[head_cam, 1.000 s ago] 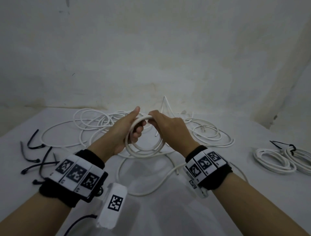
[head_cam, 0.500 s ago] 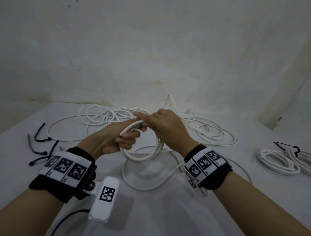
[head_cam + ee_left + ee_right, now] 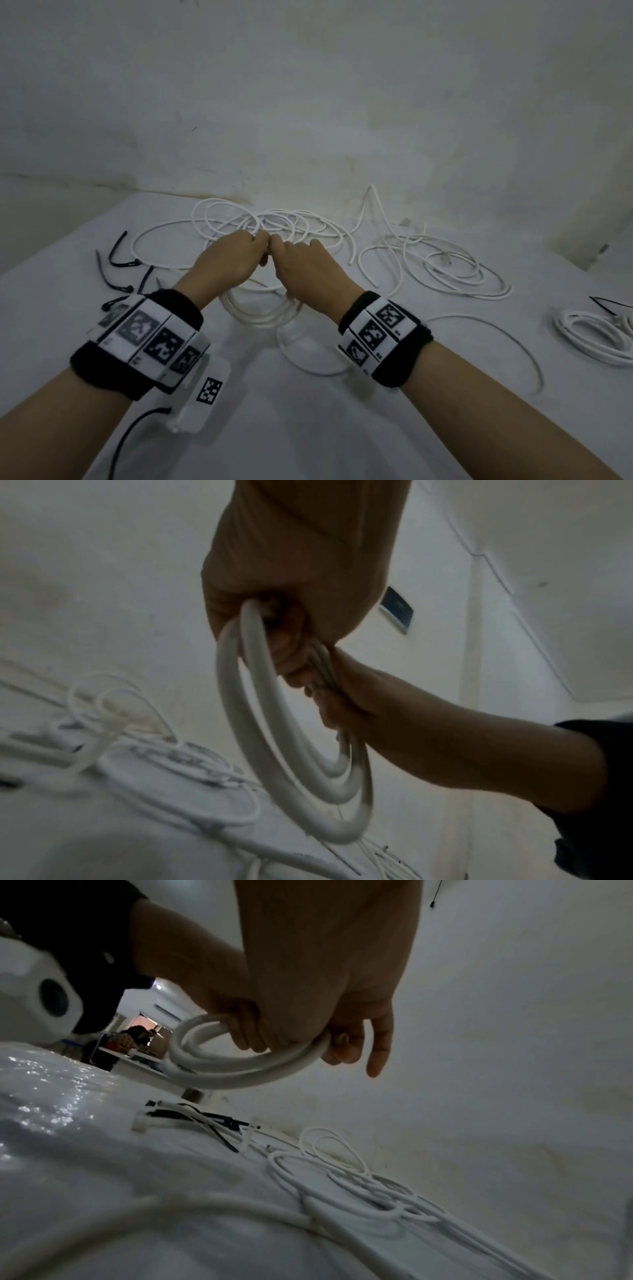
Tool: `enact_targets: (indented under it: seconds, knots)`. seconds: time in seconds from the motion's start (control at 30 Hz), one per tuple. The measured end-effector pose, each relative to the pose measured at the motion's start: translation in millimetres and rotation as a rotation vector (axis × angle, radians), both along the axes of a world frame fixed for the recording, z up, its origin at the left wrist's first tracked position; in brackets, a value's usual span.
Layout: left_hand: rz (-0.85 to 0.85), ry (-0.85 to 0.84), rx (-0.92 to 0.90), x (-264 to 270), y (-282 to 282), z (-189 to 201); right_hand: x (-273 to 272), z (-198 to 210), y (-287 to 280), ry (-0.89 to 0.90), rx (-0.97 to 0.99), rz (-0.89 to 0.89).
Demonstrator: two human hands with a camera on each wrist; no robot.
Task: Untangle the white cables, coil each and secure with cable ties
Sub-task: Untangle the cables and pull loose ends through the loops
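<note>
The left hand [image 3: 227, 258] and right hand [image 3: 305, 265] meet knuckle to knuckle at the centre of the head view, both clamped on a small coil of thick white cable [image 3: 260, 313] hanging below them above the white surface [image 3: 308, 428]. Loose tangled white cables [image 3: 274, 222] lie beyond; black cable ties [image 3: 116, 263] at centre left.

Left wrist view: fingers [image 3: 291, 647] curl around the coil's top.

Right wrist view: the right hand grips the coil [image 3: 240, 1066], index finger [image 3: 380, 1047] extended.
</note>
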State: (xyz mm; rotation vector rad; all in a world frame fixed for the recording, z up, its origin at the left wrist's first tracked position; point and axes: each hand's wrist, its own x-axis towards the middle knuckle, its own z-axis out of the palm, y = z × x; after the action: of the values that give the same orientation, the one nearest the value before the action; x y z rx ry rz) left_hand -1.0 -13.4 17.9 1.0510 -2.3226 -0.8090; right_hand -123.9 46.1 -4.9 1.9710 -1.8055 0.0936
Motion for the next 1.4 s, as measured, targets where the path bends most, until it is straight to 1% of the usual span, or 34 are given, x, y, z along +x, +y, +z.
enact_targets:
  seconds: [0.03,0.1,0.13,0.2,0.27,0.33,0.37,0.4,0.43,0.47,0.5,0.53,0.57,0.6,0.67,0.7,0.73,0.83,0.9,1.0,1.1,1.23,1.33,1.4]
  knots:
    - [0.034,0.027,-0.105,4,-6,-5,7,0,-5,-0.02,-0.007,-0.011]
    - [0.114,0.105,-0.168,17,-18,-12,20,5,-15,-0.039,0.077,0.022]
    - [0.171,0.151,-0.19,24,-23,-14,25,7,-20,-0.096,0.116,0.043]
    - [0.243,0.27,-0.164,37,-30,-14,35,12,-31,-0.241,0.127,0.072]
    - [0.249,0.357,-0.16,50,-36,-13,47,12,-41,-0.246,0.098,0.083]
    - [0.249,0.366,-0.173,64,-42,-14,58,10,-51,-0.236,0.091,0.111]
    - [0.26,0.364,-0.188,71,-46,-15,64,11,-53,-0.287,0.14,0.125]
    - [0.285,0.368,-0.211,78,-48,-17,69,14,-55,-0.407,0.225,0.146]
    - [0.316,0.383,-0.231,86,-50,-18,72,16,-56,-0.578,0.333,0.16]
    - [0.352,0.403,-0.243,93,-53,-17,74,17,-59,-0.754,0.426,0.159]
    - [0.389,0.434,-0.251,100,-56,-16,74,17,-61,-0.889,0.508,0.134]
    - [0.425,0.47,-0.248,107,-60,-12,74,15,-63,-0.956,0.582,0.097]
    - [0.456,0.498,-0.252,114,-63,-10,73,12,-66,-0.962,0.651,0.056]
    - [0.482,0.512,-0.265,120,-67,-7,73,7,-71,-0.903,0.708,0.019]
    - [0.51,0.509,-0.305,129,-74,-3,73,-3,-79,-0.635,0.754,-0.02]
    - [0.507,0.505,-0.323,133,-77,-2,74,-8,-83,-0.502,0.731,-0.032]
    - [0.503,0.496,-0.339,135,-77,-1,78,-14,-85,-0.411,0.696,-0.043]
    - [0.509,0.47,-0.382,139,-78,-1,89,-24,-88,-0.317,0.607,-0.05]
    - [0.509,0.474,-0.395,140,-79,-2,93,-26,-88,-0.321,0.629,-0.049]
    - [0.515,0.473,-0.406,142,-80,-4,98,-28,-86,-0.403,0.687,-0.036]
    - [0.525,0.467,-0.403,142,-83,-8,101,-28,-78,-0.4,0.702,0.023]
    - [0.513,0.464,-0.386,135,-83,-11,107,-25,-70,-0.493,0.722,0.064]
    - [0.5,0.488,-0.378,129,-82,-10,109,-27,-72,-0.492,0.713,0.025]
    - [0.494,0.484,-0.379,126,-80,-10,106,-25,-71,-0.454,0.681,-0.031]
